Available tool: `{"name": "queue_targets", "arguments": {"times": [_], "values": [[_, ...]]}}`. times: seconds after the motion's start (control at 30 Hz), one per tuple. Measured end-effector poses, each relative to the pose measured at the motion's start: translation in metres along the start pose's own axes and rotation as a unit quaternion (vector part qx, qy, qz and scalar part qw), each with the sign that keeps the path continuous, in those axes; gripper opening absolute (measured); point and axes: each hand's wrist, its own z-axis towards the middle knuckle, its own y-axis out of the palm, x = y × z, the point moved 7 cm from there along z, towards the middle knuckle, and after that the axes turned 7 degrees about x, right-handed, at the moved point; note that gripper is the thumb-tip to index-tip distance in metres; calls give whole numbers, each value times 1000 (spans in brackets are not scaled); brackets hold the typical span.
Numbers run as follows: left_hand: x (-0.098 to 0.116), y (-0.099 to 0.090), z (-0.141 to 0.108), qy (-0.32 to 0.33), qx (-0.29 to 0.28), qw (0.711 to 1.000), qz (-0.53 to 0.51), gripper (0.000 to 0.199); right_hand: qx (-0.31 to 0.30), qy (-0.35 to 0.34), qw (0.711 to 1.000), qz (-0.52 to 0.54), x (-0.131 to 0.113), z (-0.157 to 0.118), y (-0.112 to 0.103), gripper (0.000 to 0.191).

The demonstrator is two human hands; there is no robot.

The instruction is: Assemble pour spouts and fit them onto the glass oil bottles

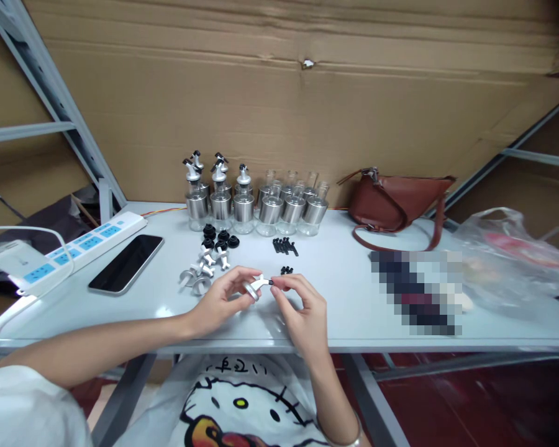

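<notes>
Between thumb and fingers, my left hand (226, 297) holds a grey-white pourer spout (259, 284) by its round base, tilted to the right. At the spout's tip, my right hand (302, 305) pinches a small black tip piece (271, 282). Left of my hands lie several loose grey spouts (205, 269), with black ribbed stoppers (223, 236) behind them. Small black tips (286, 270) sit in a cluster just beyond my right fingers. Farther back is a row of black levers (285, 246).
Along the cardboard wall stand glass bottles with metal bands; some carry fitted pourers (220, 180), others have open necks (292, 205). A phone (127, 263) and a power strip (81, 249) lie left. A brown bag (400, 202) and a clear plastic bag (507, 261) are right.
</notes>
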Motion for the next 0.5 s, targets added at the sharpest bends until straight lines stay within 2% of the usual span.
{"name": "queue_targets", "arguments": {"times": [0.23,0.5], "values": [[1,1,0,13,-6,1000,12,35,-8,12,1000,-2,2,-1,1,10],[-1,-1,0,17,-1,1000,26,32,-17,-6,1000,-1,-1,1,2,12]]}}
